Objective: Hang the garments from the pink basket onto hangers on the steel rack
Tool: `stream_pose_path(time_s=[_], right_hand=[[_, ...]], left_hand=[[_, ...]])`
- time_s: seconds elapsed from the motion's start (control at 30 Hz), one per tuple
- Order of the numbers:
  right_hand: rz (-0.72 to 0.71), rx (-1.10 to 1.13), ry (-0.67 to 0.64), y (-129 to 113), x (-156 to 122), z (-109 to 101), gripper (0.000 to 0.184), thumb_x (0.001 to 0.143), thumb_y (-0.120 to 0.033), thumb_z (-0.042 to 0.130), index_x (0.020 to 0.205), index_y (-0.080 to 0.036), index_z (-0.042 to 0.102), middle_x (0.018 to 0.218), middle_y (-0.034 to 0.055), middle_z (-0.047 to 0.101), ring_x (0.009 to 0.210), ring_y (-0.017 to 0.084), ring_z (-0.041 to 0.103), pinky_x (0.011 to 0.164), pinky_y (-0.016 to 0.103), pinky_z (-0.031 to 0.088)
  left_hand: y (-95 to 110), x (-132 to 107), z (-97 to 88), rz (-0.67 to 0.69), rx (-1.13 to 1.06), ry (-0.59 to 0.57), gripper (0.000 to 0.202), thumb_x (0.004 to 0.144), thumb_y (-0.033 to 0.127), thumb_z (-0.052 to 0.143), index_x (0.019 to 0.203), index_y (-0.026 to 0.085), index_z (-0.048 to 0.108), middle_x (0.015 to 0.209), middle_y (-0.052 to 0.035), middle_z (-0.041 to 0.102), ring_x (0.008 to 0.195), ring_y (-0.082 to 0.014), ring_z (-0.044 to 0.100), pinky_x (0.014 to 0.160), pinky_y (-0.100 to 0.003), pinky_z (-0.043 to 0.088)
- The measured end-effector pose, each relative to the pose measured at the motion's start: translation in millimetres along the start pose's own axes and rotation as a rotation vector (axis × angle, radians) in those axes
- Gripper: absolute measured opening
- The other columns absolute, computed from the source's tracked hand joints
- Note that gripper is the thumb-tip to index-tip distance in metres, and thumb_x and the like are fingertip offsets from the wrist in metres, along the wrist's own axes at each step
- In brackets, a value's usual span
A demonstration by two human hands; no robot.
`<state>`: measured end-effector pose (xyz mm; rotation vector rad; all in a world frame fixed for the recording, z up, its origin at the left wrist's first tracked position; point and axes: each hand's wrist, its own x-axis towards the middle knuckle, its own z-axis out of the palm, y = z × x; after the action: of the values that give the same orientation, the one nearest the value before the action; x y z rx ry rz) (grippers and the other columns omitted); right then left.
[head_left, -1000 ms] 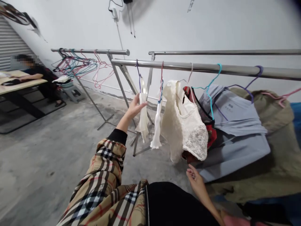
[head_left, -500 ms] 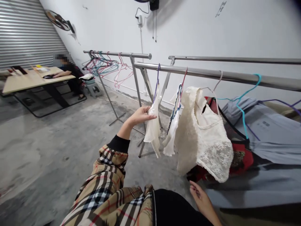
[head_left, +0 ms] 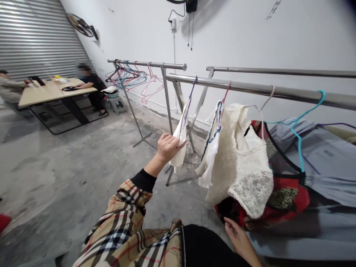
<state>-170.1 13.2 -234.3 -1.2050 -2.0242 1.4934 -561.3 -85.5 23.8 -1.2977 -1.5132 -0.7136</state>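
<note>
My left hand [head_left: 167, 147], in a plaid sleeve, is closed on a small white garment [head_left: 179, 140] that hangs from a purple hanger on the steel rail [head_left: 250, 89]. The cloth is bunched up in my fingers. Beside it on the same rail hang a second narrow white piece [head_left: 211, 152] on a red hanger, a white lace top [head_left: 239, 163], a red patterned garment [head_left: 280, 196] and a grey-blue garment [head_left: 319, 163] on a teal hanger. My right hand [head_left: 237, 237] is low at the bottom, fingers loosely apart, holding nothing, just below the red garment.
A second rack [head_left: 147, 65] further back carries several empty coloured hangers [head_left: 128, 76]. A person sits at a wooden table [head_left: 50, 92] at the far left, before a roller shutter. A small stool [head_left: 115, 102] stands by the wall. Bare concrete floor stretches to the left.
My left hand has slid down the small white garment and gathered it upward into a closed grip. The view has swung further left. My right hand has hardly moved.
</note>
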Motion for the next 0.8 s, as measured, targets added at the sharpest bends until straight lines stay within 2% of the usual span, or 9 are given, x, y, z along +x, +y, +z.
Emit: stream_pose_path(time_s=[0.1, 0.2, 0.33, 0.47, 0.53, 0.63, 0.73, 0.8], right_hand=[[0.014, -0.018, -0.035, -9, -1, -4, 0.052, 0.064, -0.053, 0.058, 0.097, -0.017, 0.074, 0.097, 0.0140, 0.075, 0.091, 0.027, 0.070, 0.081, 0.036, 0.056], [0.009, -0.030, -0.027, -14, -5, -5, 0.050, 0.065, -0.053, 0.058, 0.096, -0.018, 0.074, 0.096, 0.0127, 0.075, 0.090, 0.026, 0.070, 0.081, 0.035, 0.055], [0.016, -0.022, -0.019, -12, -10, -4, 0.051, 0.067, -0.053, 0.057, 0.098, -0.016, 0.074, 0.095, 0.0125, 0.075, 0.088, 0.026, 0.069, 0.079, 0.036, 0.055], [0.017, -0.021, -0.011, -8, -12, -3, 0.052, 0.067, -0.053, 0.057, 0.098, -0.016, 0.074, 0.093, 0.0123, 0.075, 0.085, 0.026, 0.069, 0.077, 0.038, 0.055], [0.013, -0.015, -0.007, -11, -13, -2, 0.052, 0.067, -0.055, 0.057, 0.097, -0.016, 0.074, 0.091, 0.0120, 0.075, 0.085, 0.027, 0.069, 0.078, 0.039, 0.055], [0.002, 0.019, 0.001, -21, -12, -1, 0.052, 0.066, -0.058, 0.060, 0.095, -0.017, 0.075, 0.090, 0.0117, 0.075, 0.085, 0.027, 0.069, 0.079, 0.039, 0.055], [-0.014, 0.069, -0.033, -41, -12, -1, 0.055, 0.067, -0.061, 0.060, 0.097, -0.017, 0.074, 0.094, 0.0125, 0.074, 0.087, 0.026, 0.070, 0.079, 0.037, 0.056], [-0.049, 0.076, -0.076, -60, -12, -3, 0.055, 0.071, -0.058, 0.059, 0.102, -0.016, 0.073, 0.097, 0.0131, 0.074, 0.089, 0.025, 0.069, 0.079, 0.036, 0.055]], left_hand=[[0, -13, 3.5, -0.021, -0.037, 0.081, 0.033, 0.081, 0.034, 0.070, 0.061, 0.021, 0.046, 0.056, 0.0043, 0.057, 0.053, -0.0109, 0.054, 0.071, -0.028, 0.044], [0, -26, 6.9, -0.124, -0.068, 0.079, 0.028, 0.079, 0.036, 0.071, 0.066, 0.021, 0.051, 0.066, 0.0008, 0.063, 0.061, -0.0125, 0.058, 0.069, -0.029, 0.045], [4, -41, 12.3, -0.309, -0.186, 0.070, 0.027, 0.077, 0.041, 0.071, 0.068, 0.021, 0.055, 0.076, -0.0017, 0.060, 0.068, -0.0134, 0.059, 0.064, -0.027, 0.047], [6, -46, 17.3, -0.435, -0.325, 0.125, 0.027, 0.076, 0.040, 0.071, 0.070, 0.019, 0.054, 0.099, -0.0054, 0.058, 0.068, -0.0112, 0.058, 0.067, -0.030, 0.050], [7, -46, 19.5, -0.489, -0.362, 0.103, 0.028, 0.077, 0.039, 0.070, 0.070, 0.019, 0.052, 0.102, -0.0068, 0.059, 0.071, -0.0126, 0.059, 0.070, -0.031, 0.050], [10, -45, 22.9, -0.597, -0.430, -0.022, 0.027, 0.078, 0.041, 0.067, 0.071, 0.020, 0.052, 0.089, -0.0053, 0.061, 0.077, -0.0160, 0.058, 0.072, -0.030, 0.047], [20, -47, 24.6, -0.689, -0.520, -0.304, 0.026, 0.080, 0.042, 0.063, 0.072, 0.020, 0.053, 0.068, 0.0024, 0.053, 0.064, -0.0126, 0.050, 0.063, -0.024, 0.041], [33, -48, 22.8, -0.701, -0.602, -0.519, 0.026, 0.079, 0.041, 0.064, 0.071, 0.019, 0.053, 0.061, 0.0057, 0.046, 0.059, -0.0105, 0.043, 0.058, -0.022, 0.036]])
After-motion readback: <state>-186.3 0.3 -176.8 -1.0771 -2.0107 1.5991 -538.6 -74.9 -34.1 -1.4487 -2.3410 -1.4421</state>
